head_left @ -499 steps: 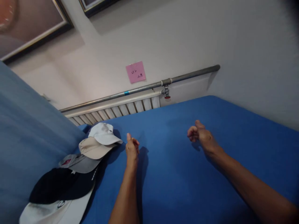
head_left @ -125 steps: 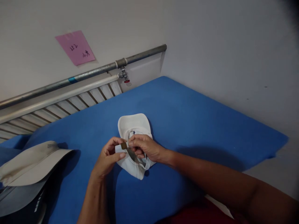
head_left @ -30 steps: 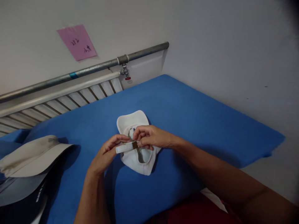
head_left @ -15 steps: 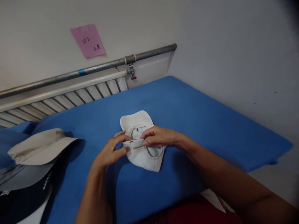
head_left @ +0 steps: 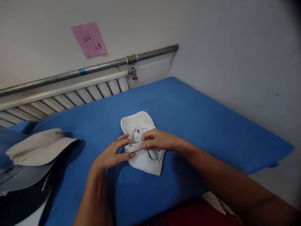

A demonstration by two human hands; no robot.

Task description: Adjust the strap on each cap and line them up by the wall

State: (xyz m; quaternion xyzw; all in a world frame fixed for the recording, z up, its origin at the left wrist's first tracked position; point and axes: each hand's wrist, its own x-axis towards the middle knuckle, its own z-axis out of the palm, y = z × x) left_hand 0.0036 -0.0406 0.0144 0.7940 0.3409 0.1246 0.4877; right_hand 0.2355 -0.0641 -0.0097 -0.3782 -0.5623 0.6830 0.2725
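A white baseball cap [head_left: 144, 163] lies on the blue-covered table, its brim pointing away from me and its inside partly showing. Across its back opening runs the white adjusting strap [head_left: 135, 147], with a small metal fitting near its left end. My left hand [head_left: 113, 153] is closed on the cap at the strap's left end, thumb below and fingers above. My right hand [head_left: 160, 139] pinches the strap farther right, between thumb and fingers. The fingertips hide part of the strap.
A stack of caps [head_left: 37, 149], beige on top with grey and dark ones beneath, lies at the left. Behind the blue table cover [head_left: 202, 119] are a white radiator [head_left: 68, 99], a metal pipe [head_left: 103, 66] and a red-handled valve [head_left: 134, 78]. A pink paper [head_left: 90, 40] hangs on the wall.
The strap's left end has turned slightly downward, and my left thumb has shifted a little to the right. Both hands stay on the cap, which has hardly moved.
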